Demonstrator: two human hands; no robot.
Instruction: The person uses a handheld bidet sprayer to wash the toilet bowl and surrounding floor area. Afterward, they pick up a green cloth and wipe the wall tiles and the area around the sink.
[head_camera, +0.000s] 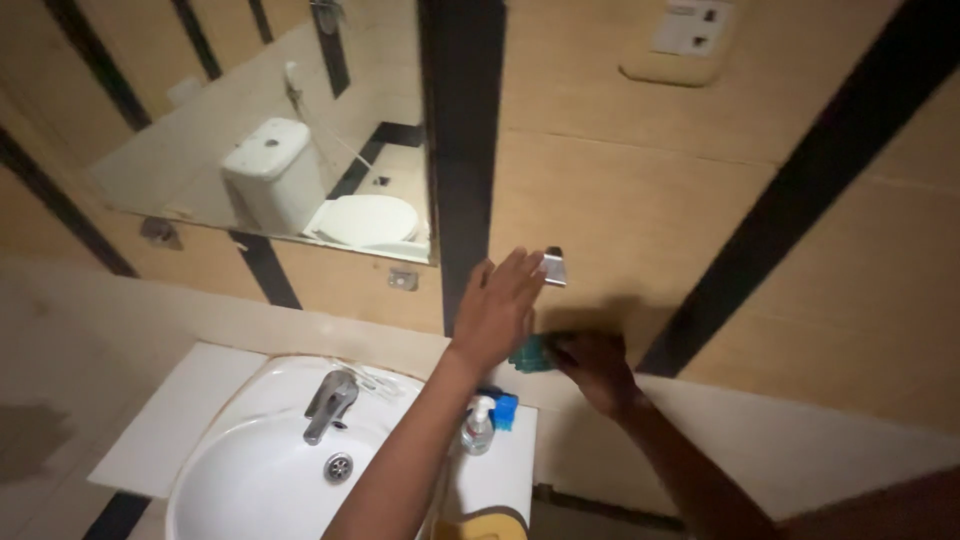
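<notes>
small teal thing (529, 353) up by the tan wall tiles (600, 190), right hand (592, 362) closed around it, left hand (500, 305) open flat with fingers near a shiny wall clip (554, 266), white sink (262, 470) and pump bottle (479, 426) below, mirror (290, 130) to the left

A white basin (250, 480) with chrome tap (328, 403), a wall mirror (270, 120), a small pump bottle (478, 428).

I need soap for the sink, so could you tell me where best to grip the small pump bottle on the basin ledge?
Grip the pump bottle around its clear body below the white pump head, coming from the right or front. It stands upright; the person's left forearm crosses just left of it, and a blue item sits close behind.
</notes>
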